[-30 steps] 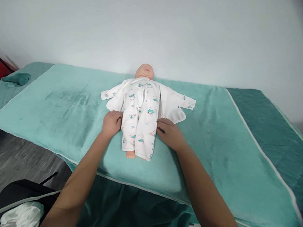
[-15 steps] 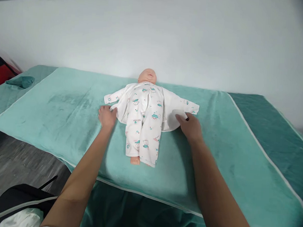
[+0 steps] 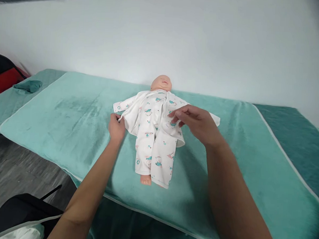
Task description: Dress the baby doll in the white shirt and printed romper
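Note:
A baby doll lies on its back, head toward the wall, dressed in white printed trousers and a matching baby jacket. One bare foot shows below a trouser leg. The jacket's front flap on the left is spread outward, and my left hand is closed on its edge. On the right side the other flap lies over the doll's body, printed side up. Just above that flap is my right hand, fingers loosely bent and apart, with nothing visible between them. It hides part of the jacket sleeve.
The doll rests on a padded bed with a green cover, against a white wall. A face hole is at the bed's left end. A black chair with a white bundle stands at lower left.
My right hand has moved left and up, and the right jacket flap has gone from spread outward to lying over the doll. My left hand stays at the left flap. The view has shifted slightly.

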Available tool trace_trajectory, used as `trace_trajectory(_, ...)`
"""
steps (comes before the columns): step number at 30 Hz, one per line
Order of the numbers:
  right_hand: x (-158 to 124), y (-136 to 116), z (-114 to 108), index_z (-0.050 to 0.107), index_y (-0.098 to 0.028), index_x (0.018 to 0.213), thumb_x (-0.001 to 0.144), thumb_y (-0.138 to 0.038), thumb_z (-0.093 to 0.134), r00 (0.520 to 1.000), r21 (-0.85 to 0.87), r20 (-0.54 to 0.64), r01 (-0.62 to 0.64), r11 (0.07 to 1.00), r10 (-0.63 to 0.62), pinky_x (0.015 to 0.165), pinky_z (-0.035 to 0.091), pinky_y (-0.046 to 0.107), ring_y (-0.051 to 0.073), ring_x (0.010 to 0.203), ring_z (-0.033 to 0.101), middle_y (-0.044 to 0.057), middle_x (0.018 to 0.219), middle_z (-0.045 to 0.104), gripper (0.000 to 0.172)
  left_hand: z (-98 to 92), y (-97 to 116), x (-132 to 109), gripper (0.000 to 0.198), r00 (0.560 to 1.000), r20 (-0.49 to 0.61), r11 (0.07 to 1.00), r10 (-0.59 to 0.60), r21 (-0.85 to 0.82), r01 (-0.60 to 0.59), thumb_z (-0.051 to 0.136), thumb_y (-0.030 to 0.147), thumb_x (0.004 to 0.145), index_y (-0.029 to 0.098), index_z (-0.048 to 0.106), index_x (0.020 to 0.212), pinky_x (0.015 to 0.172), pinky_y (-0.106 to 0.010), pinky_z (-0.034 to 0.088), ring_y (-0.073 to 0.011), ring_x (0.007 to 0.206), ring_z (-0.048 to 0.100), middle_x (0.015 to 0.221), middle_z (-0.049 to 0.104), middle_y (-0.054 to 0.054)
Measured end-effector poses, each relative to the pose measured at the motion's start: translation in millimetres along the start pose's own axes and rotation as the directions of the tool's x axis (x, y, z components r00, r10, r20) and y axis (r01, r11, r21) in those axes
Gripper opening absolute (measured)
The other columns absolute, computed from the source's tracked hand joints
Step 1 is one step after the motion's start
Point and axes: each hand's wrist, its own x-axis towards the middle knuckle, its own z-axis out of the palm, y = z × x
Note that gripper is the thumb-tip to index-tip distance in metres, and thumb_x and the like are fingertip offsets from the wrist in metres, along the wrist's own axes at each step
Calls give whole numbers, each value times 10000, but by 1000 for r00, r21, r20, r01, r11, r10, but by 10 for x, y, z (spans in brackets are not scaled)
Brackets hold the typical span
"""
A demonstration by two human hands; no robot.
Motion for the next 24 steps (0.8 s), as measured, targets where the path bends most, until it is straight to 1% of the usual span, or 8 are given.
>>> trace_trajectory(2, 170, 56, 49, 713, -212, 868, 943, -508, 641, 988, -8, -153, 33, 999, -34, 675, 550, 318, 185, 809, 692, 65, 954, 769, 314, 2, 4, -9, 95, 1000, 0, 1000, -6, -30, 6, 577, 241, 891, 248, 486, 919, 757, -328, 460, -180, 759, 583, 861, 626, 6)
trace_trajectory(5, 557, 152, 137, 710, -224, 887, 925, -376, 637, 956, -189, -276, 46, 981, -98, 810, 572, 378, 213, 906, 695, 54, 987, 766, 173, 0, 9, -28, 133, 999, 54, 991, 11, -134, -3, 600, 262, 877, 239, 556, 1001, 738, -319, 478, -172, 765, 603, 904, 662, -1)
trace_trajectory(9, 1146, 346, 265, 735, -188, 947, 878, -211, 581, 958, -462, -270, -40, 886, -98, 946, 537, 478, 283, 1007, 673, 112, 1084, 755, 171, -28, 27, -55, 339, 979, 198, 940, 57, -341, 14, 646, 343, 868, 248, 584, 1187, 803, -313, 531, -177, 887, 669, 1036, 712, -26)
trace_trajectory(12, 1436, 470, 333, 753, -181, 951, 863, -237, 611, 973, -586, -206, -41, 809, -100, 924, 521, 499, 325, 1043, 640, 141, 1134, 737, 177, -49, 56, -52, 377, 973, 228, 912, 41, -406, 57, 679, 399, 862, 248, 592, 1197, 815, -296, 550, -172, 936, 677, 1089, 698, -37)
trace_trajectory(17, 1570, 533, 335, 695, -198, 859, 824, -296, 704, 994, -525, -96, 0, 851, -60, 862, 507, 439, 251, 901, 620, 59, 976, 725, 104, 19, 150, 66, 385, 981, 192, 869, -32, -480, 122, 704, 440, 869, 245, 599, 1183, 906, -305, 566, -191, 1091, 675, 1216, 682, -62)
trace_trajectory(20, 1567, 542, 329, 638, -194, 840, 850, -260, 673, 992, -468, -124, -31, 883, -31, 858, 493, 406, 230, 884, 621, 54, 950, 713, 75, 75, 316, 133, 323, 982, 168, 835, -88, -524, 165, 648, 421, 905, 249, 569, 1166, 853, -302, 580, -180, 1017, 688, 1165, 686, -59)
trace_trajectory(22, 1552, 549, 336, 615, -197, 842, 882, -258, 640, 987, -460, -156, -43, 887, -33, 871, 483, 397, 235, 923, 627, 61, 965, 713, 77, 84, 511, 123, 287, 990, 134, 797, -54, -592, 123, 648, 407, 912, 256, 567, 1142, 799, -277, 570, -154, 922, 678, 1067, 682, -36)
trace_trajectory(24, 1528, 557, 347, 603, -201, 854, 925, -270, 593, 978, -474, -200, -52, 879, -50, 897, 471, 396, 253, 1003, 629, 78, 1005, 717, 99, 70, 755, 75, 268, 996, 74, 735, 41, -678, 20, 685, 394, 904, 265, 581, 1113, 752, -239, 540, -119, 831, 640, 962, 655, -1)
